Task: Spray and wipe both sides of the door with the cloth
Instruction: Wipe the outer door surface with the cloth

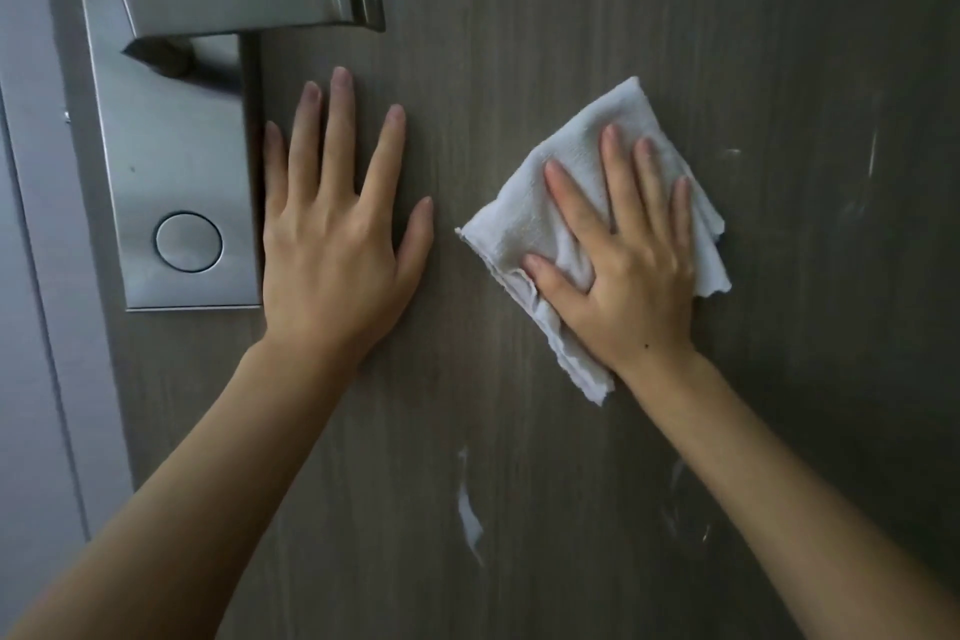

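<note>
A dark grey-brown wood-grain door (571, 16) fills the head view. My right hand (623, 265) lies flat with straight, spread fingers on a folded white cloth (524, 208), pressing it against the door right of centre. My left hand (337, 224) rests flat on the bare door, fingers straight and spread, just right of the lock plate. Wet streaks (470, 520) shine on the door below the cloth, and more streaks (872, 156) show to its right. No spray bottle is in view.
A brushed-metal lock plate (176, 161) with a lever handle (260, 5) and a round button (188, 242) sits at the door's left edge. A pale door frame (31, 276) runs down the far left.
</note>
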Action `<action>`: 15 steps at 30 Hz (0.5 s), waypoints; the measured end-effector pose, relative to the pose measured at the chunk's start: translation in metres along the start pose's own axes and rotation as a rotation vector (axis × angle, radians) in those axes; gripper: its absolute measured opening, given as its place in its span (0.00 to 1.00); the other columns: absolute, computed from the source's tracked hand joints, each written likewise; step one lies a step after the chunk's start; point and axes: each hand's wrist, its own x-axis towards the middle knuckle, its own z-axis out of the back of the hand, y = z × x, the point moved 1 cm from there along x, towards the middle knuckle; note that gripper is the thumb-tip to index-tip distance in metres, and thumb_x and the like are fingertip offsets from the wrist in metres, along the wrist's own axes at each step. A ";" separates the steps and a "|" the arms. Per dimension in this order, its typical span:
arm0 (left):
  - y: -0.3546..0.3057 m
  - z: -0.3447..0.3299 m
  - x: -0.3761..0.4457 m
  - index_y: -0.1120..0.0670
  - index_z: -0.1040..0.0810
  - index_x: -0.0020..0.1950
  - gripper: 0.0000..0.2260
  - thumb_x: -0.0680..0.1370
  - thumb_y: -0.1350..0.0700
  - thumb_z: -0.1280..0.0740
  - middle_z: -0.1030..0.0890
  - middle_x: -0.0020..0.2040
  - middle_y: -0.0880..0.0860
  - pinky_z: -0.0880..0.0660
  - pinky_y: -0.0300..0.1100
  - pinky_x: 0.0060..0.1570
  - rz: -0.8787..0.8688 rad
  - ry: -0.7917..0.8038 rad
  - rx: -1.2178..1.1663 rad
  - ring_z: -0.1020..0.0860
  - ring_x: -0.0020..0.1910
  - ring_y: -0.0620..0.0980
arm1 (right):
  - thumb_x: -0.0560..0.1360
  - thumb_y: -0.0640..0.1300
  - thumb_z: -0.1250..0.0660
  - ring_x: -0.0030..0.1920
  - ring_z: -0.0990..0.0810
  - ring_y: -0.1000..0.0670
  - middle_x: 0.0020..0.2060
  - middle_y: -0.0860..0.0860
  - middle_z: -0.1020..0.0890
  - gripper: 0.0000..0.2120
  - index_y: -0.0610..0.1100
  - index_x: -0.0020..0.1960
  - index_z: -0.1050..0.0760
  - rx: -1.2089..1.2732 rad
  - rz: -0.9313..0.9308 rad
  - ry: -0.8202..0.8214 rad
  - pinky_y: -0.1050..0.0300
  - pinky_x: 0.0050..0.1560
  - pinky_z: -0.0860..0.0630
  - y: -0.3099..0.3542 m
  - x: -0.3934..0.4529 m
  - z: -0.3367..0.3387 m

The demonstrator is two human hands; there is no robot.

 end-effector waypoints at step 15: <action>0.000 -0.003 -0.003 0.56 0.38 0.77 0.25 0.82 0.46 0.45 0.43 0.77 0.64 0.53 0.55 0.75 0.003 -0.001 0.062 0.45 0.77 0.64 | 0.75 0.68 0.40 0.79 0.46 0.47 0.78 0.50 0.41 0.31 0.60 0.75 0.38 0.045 0.384 0.246 0.42 0.77 0.51 0.054 -0.163 -0.003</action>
